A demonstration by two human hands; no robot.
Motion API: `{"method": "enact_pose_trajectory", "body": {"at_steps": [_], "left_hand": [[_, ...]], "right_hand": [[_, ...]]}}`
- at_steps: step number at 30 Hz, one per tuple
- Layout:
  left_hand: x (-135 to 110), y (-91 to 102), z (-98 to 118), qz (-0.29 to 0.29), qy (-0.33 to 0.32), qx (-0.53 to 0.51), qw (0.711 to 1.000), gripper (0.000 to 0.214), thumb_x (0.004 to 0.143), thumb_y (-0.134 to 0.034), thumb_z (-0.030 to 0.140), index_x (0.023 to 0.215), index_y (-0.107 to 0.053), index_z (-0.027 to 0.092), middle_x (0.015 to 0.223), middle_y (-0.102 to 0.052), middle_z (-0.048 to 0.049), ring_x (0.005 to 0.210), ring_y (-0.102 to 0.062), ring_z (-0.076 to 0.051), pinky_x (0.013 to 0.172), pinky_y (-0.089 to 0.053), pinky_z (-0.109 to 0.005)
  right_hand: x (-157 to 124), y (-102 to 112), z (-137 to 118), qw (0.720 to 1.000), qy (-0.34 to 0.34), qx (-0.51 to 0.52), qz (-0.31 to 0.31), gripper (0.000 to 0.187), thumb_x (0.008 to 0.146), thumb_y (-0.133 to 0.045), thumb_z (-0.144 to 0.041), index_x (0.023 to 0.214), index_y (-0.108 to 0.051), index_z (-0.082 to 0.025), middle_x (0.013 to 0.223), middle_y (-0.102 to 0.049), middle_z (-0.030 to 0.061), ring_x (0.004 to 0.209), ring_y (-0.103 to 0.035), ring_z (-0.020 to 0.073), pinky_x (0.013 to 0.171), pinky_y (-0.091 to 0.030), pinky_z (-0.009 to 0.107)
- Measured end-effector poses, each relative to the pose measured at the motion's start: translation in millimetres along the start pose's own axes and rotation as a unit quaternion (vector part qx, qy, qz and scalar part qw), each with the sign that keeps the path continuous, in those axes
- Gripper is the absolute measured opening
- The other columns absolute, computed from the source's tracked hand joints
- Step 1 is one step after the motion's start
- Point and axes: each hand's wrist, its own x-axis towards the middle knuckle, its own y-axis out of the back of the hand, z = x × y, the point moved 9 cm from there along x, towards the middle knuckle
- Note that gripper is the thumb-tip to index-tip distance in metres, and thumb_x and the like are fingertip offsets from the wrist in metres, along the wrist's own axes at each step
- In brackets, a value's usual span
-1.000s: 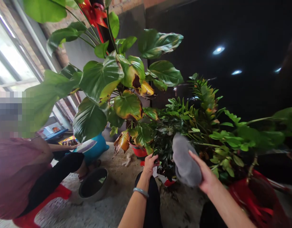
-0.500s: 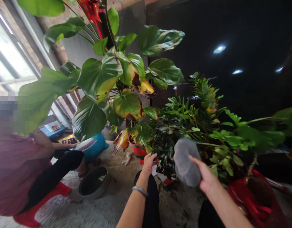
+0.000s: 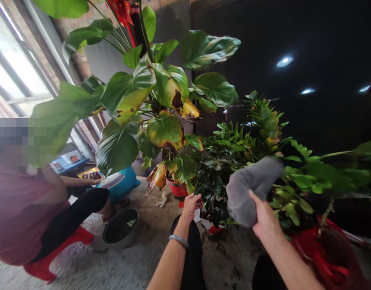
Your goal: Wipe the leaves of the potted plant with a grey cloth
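Observation:
My right hand (image 3: 265, 219) is closed on a grey cloth (image 3: 248, 187) that drapes up and to the right over the small-leaved green plant (image 3: 294, 181). My left hand (image 3: 190, 205), with a bangle on the wrist, is closed on a stem or the pot rim of the dark-leaved plant (image 3: 214, 177) in front of me; what the fingers grip is partly hidden. A tall plant with large green and yellowing leaves (image 3: 143, 104) rises behind, in a red pot (image 3: 177, 189).
Another person in a pink top (image 3: 19, 209) sits at the left on a red stool (image 3: 43, 268). A dark metal bowl (image 3: 120, 231) lies on the gritty floor. A red pot (image 3: 321, 253) stands at the lower right. A window is at the far left.
My right hand has lifted and spread the grey cloth up and to the right over the leaves. My left hand has stayed on the dark plant.

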Motion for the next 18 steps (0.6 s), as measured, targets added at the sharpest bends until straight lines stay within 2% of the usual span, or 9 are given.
{"method": "enact_pose_trajectory", "body": {"at_steps": [3,5,7,10,12,13,15,18], "left_hand": [[1.9,4.5,-0.3,0.003,-0.004,0.004,1.000,0.036,0.042,-0.080,0.037,0.053,-0.053,0.016,0.047,-0.054,0.0025,0.044,-0.051,-0.011,0.043,-0.037,-0.022],[3.1,6.9,0.5,0.005,-0.009,0.005,1.000,0.038,0.043,-0.080,0.040,0.053,-0.053,0.016,0.046,-0.054,0.0021,0.043,-0.051,-0.011,0.043,-0.036,-0.022],[3.5,6.6,0.7,-0.001,-0.006,0.001,1.000,0.038,0.043,-0.081,0.041,0.053,-0.053,0.016,0.047,-0.055,0.0020,0.044,-0.051,-0.011,0.043,-0.037,-0.022],[3.1,4.0,0.2,-0.011,0.005,-0.006,1.000,0.038,0.042,-0.082,0.040,0.053,-0.054,0.016,0.049,-0.056,0.0023,0.044,-0.052,-0.011,0.044,-0.039,-0.022],[3.2,4.0,0.3,-0.008,0.002,-0.005,1.000,0.039,0.042,-0.082,0.040,0.053,-0.054,0.016,0.050,-0.056,0.0025,0.044,-0.052,-0.011,0.043,-0.039,-0.022],[3.8,4.5,-0.1,-0.006,-0.001,-0.005,1.000,0.039,0.042,-0.082,0.040,0.053,-0.054,0.016,0.050,-0.056,0.0025,0.044,-0.052,-0.011,0.043,-0.039,-0.022],[6.3,6.4,-3.3,-0.006,-0.003,-0.002,1.000,0.039,0.044,-0.082,0.041,0.053,-0.054,0.016,0.051,-0.056,0.0024,0.045,-0.052,-0.011,0.044,-0.039,-0.023],[13.7,10.8,-12.0,-0.014,0.000,0.002,1.000,0.036,0.050,-0.081,0.042,0.057,-0.057,0.015,0.051,-0.057,0.0015,0.048,-0.054,-0.012,0.048,-0.041,-0.024]], "right_hand": [[-31.1,9.1,58.0,0.991,-0.095,-0.070,-0.068,0.028,0.055,-0.072,-0.041,0.072,-0.069,-0.018,0.070,-0.075,0.0110,0.085,-0.071,0.0341,0.071,-0.057,0.044],[-43.2,19.4,64.1,0.986,-0.089,-0.114,-0.083,0.033,0.056,-0.073,-0.045,0.076,-0.070,-0.018,0.073,-0.076,0.0098,0.087,-0.070,0.0336,0.071,-0.057,0.042],[-38.5,20.2,34.1,0.988,-0.010,-0.131,-0.075,0.037,0.057,-0.074,-0.045,0.082,-0.071,-0.017,0.079,-0.077,0.0097,0.091,-0.069,0.0328,0.075,-0.056,0.040],[-14.2,5.1,-35.7,0.986,0.129,-0.099,-0.020,0.041,0.057,-0.074,-0.043,0.087,-0.071,-0.015,0.088,-0.076,0.0115,0.097,-0.067,0.0321,0.081,-0.053,0.037],[2.9,-7.7,-56.0,0.989,0.138,-0.052,0.020,0.042,0.057,-0.071,-0.043,0.087,-0.070,-0.015,0.094,-0.076,0.0121,0.102,-0.065,0.0318,0.081,-0.053,0.037],[8.4,-14.4,-53.2,0.992,0.116,-0.036,0.027,0.041,0.056,-0.070,-0.043,0.086,-0.070,-0.016,0.095,-0.075,0.0120,0.102,-0.065,0.0318,0.081,-0.053,0.038],[7.3,-25.3,-26.9,0.998,0.048,-0.030,0.010,0.036,0.054,-0.069,-0.041,0.080,-0.069,-0.017,0.091,-0.076,0.0122,0.099,-0.066,0.0329,0.079,-0.054,0.040],[-27.1,-28.9,34.0,0.991,-0.057,-0.098,-0.069,0.027,0.051,-0.070,-0.039,0.067,-0.069,-0.018,0.077,-0.076,0.0120,0.090,-0.069,0.0348,0.077,-0.054,0.043]]}}
